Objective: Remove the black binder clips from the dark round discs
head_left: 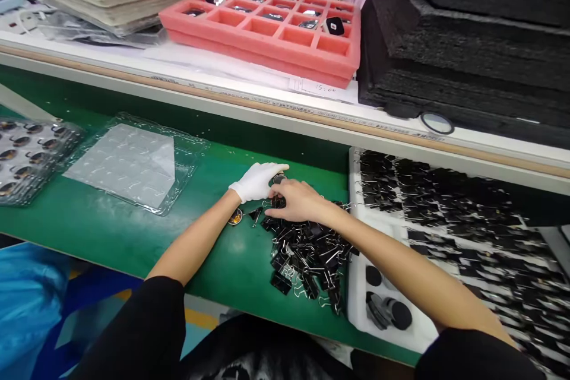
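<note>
Round dark piece (279,179), at the far edge of the binder-clip pile (309,255), is held narrowly by the gloved left hand (256,183); the bare right hand (297,200) meets it, its exact hold hidden. Left of the pile: clear plastic tray (187,151). Well beyond it: coral foam tray (258,53).

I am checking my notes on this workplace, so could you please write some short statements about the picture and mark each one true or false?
1. The left hand is gloved, the right hand bare. True.
2. The hands are far apart. False: they are together at a round part.
3. Loose clips lie on the green table. True.
4. The pink tray is left of the black foam. True.
5. The pink tray stands on the green table. False: it is on the raised shelf.
</note>
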